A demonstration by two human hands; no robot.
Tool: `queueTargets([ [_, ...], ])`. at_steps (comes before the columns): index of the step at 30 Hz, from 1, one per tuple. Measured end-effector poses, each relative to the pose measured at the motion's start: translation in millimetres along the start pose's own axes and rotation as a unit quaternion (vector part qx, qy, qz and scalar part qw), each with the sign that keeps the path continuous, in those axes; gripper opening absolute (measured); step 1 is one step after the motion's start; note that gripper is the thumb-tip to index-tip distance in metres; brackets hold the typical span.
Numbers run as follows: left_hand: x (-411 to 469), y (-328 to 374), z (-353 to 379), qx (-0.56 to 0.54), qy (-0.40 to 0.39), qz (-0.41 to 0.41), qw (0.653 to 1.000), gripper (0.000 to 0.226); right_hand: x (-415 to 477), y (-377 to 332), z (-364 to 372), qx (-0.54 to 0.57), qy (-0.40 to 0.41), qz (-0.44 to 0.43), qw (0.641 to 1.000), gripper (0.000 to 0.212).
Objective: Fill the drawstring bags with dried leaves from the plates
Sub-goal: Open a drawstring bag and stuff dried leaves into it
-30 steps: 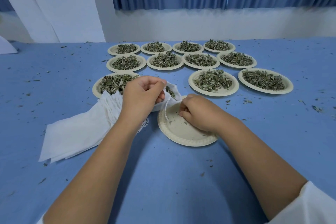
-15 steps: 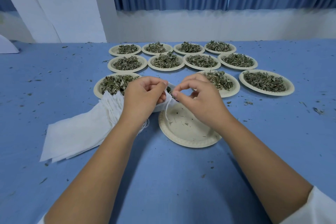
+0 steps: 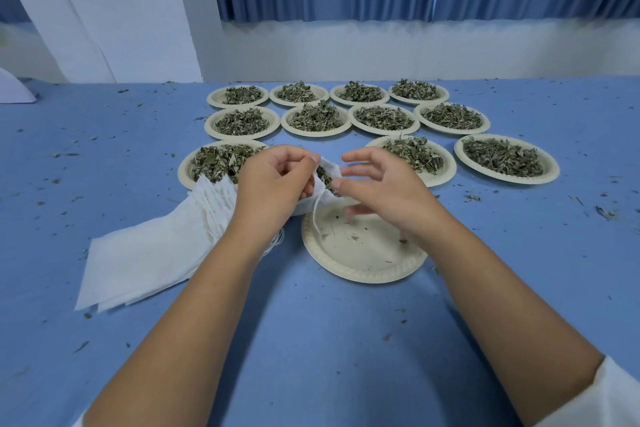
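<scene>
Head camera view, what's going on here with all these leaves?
A person is filling a white drawstring bag with dried leaves. The left hand grips the bag's mouth, leaves showing inside; the right hand hovers beside it, fingers spread, above a nearly empty plate. A stack of empty bags lies to the left, and plates heaped with leaves wait behind.

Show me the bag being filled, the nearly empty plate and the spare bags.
bag being filled point(image 3: 333, 168), head view: its white mouth.
nearly empty plate point(image 3: 363, 253), head view: bare middle.
spare bags point(image 3: 149, 253), head view: top sheet.
</scene>
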State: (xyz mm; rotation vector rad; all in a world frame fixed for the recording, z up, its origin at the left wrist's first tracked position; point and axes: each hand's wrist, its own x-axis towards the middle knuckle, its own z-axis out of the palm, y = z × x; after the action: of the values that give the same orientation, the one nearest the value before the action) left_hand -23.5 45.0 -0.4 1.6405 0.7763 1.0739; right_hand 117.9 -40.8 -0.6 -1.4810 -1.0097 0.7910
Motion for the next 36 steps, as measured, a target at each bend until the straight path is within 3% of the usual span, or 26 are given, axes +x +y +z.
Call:
queueTargets([
  [2, -0.9, 1.7, 0.7, 0.004, -0.013, 0.007, 1.0, 0.01, -0.4, 0.8, -1.0, 0.027, -0.06, 0.062, 0.996, 0.047],
  [5, -3.0, 4.7, 2.8, 0.002, -0.036, 0.014, 0.999, 0.01, -1.1, 3.8, 1.6, 0.06, -0.089, 0.057, 0.993, 0.036],
  [11, -6.1, 9.5, 4.6, -0.007, -0.055, 0.013, 0.998, 0.009, 3.9, 8.6, 3.0, 0.014, -0.046, 0.005, 0.999, 0.013],
  [16, -8.5, 11.7, 5.1, 0.01, -0.078, 0.037, 0.996, 0.011, 8.0, 11.1, 6.4, -0.042, -0.02, 0.013, 0.999, 0.027],
  [21, -13.5, 12.1, 9.3, 0.004, -0.125, 0.04, 0.991, 0.015, 10.1, 12.8, 8.4, -0.049, -0.018, 0.063, 0.997, 0.02],
  [26, -10.2, 10.2, 8.7, 0.009, -0.089, 0.037, 0.995, 0.012, 8.4, 9.7, 8.0, -0.047, -0.016, 0.072, 0.996, 0.028],
  [31, -6.0, 9.0, 4.2, 0.005, -0.059, 0.029, 0.998, 0.01, 1.3, -3.0, -7.5, -0.01, -0.068, 0.048, 0.996, 0.006],
  [36, -7.3, 7.4, 7.7, 0.008, -0.083, 0.026, 0.996, 0.013, -0.9, -1.0, 2.6, -0.094, -0.017, -0.001, 0.995, 0.013],
])
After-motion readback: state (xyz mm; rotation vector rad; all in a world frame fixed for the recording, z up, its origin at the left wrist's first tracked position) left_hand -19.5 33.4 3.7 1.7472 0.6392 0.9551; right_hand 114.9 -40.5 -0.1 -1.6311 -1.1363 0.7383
